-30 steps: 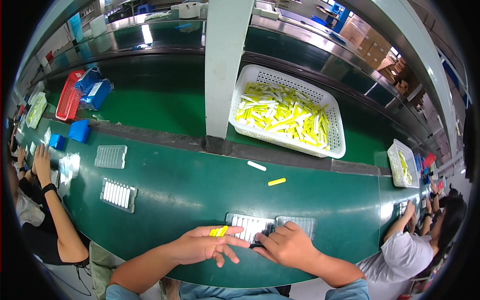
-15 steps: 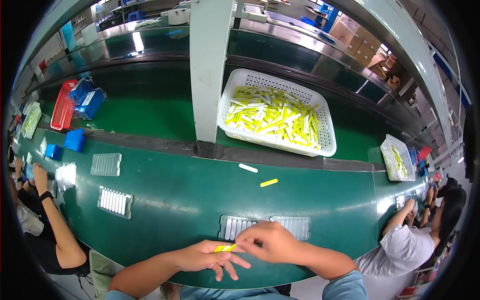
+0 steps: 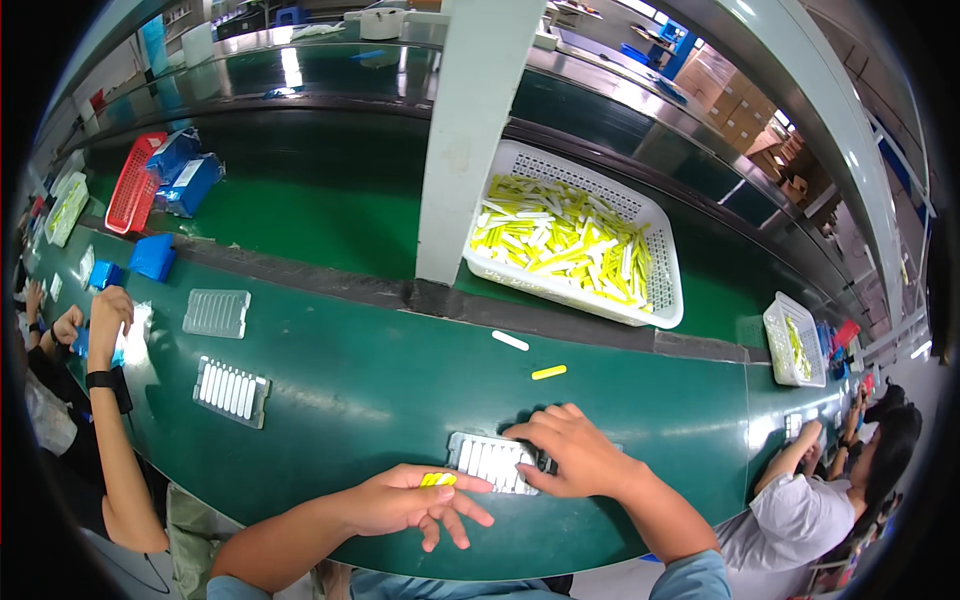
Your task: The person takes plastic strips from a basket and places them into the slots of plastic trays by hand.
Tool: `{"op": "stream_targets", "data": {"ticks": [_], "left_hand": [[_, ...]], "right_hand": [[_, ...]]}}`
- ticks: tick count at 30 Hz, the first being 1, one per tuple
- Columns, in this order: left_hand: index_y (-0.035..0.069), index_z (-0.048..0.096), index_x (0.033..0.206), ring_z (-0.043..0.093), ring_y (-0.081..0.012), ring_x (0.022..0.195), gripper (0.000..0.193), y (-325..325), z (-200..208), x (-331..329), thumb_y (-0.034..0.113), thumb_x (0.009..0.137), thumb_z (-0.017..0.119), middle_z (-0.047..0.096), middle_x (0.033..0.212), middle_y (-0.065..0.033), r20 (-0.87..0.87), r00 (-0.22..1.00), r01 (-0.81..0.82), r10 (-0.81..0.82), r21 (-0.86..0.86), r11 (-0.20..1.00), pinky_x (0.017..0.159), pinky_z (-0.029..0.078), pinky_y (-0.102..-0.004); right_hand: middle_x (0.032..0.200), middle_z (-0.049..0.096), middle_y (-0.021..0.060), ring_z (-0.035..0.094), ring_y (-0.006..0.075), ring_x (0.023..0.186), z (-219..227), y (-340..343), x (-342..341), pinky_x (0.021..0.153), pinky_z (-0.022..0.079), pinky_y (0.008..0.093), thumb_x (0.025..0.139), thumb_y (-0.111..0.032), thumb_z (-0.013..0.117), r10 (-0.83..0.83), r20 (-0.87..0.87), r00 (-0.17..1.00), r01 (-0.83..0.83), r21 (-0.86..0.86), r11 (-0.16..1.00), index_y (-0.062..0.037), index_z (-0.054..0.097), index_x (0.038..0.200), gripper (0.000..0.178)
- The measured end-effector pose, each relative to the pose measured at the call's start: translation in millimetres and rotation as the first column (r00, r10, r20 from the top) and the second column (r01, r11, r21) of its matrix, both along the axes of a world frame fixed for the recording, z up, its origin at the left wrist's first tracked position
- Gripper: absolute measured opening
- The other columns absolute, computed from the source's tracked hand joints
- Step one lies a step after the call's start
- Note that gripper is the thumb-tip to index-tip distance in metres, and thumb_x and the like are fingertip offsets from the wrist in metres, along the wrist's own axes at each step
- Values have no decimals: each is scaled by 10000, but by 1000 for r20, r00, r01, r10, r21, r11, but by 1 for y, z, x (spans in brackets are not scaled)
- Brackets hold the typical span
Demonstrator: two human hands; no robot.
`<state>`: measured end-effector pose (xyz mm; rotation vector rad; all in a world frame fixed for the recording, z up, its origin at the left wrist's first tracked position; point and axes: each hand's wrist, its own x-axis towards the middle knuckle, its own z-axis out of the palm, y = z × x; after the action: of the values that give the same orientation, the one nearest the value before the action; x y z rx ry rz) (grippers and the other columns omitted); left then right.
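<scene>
While the clear tray (image 3: pixel 455 446) sits on the desk (image 3: pixel 360 365) with white sticks (image 3: pixel 483 459) in its slots, I'd guess slot-filling's the current step; next move probably calls for a light fingertip. Right hand (image 3: pixel 582 460) is over the tray's right end, thumb and index apart, can't tell if it's pinching anything. Left hand (image 3: pixel 398 502) grips yellow sticks (image 3: pixel 437 480). Farther out: 2 loose sticks (image 3: pixel 549 372), then a white basket (image 3: pixel 672 285).
</scene>
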<state>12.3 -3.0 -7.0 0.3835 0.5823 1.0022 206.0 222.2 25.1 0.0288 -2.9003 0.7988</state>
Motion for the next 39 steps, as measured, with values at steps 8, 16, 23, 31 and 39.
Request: {"op": "stream_targets", "data": {"ticks": [8,16,23,31,39], "left_hand": [[-61,357,1526,725,-280,962,495,-1,0,0,189,1101,406,622,1325,-253,2,1000,0,0,-4,1000,642,586,-302],[-8,368,1541,711,-253,990,487,-1,7,5,168,1095,458,604,1365,-219,-127,990,62,-58,28,998,668,564,-283],[21,357,1552,692,-255,1105,504,-3,-3,5,243,1109,446,540,1464,-199,-50,986,162,-159,56,985,728,586,-283],[4,367,1540,691,-256,1089,485,-7,1,1,216,1109,427,552,1447,-209,-59,993,107,-103,60,992,713,586,-284],[-29,356,1537,721,-268,988,504,1,10,-1,35,1047,457,591,1383,-240,-179,982,64,-60,19,998,657,567,-297]], "right_hand": [[790,562,24,567,214,771,3,10,2,810,417,366,880,-207,736,-125,178,976,171,-277,945,-103,610,1279,431],[667,535,-12,554,172,643,10,-45,-8,731,398,322,850,-168,772,-186,-128,974,130,-356,925,-120,734,975,139],[660,567,-22,550,138,627,-6,-63,-21,696,394,301,791,-128,824,-107,-127,986,40,-442,896,-98,781,944,162],[620,499,-36,489,145,578,12,-18,18,640,367,326,752,-131,834,-363,-406,839,417,48,908,-135,747,844,127],[642,491,-53,472,156,611,-9,-63,50,673,344,353,718,-211,851,-295,-215,931,346,260,901,-123,765,881,205]]}}
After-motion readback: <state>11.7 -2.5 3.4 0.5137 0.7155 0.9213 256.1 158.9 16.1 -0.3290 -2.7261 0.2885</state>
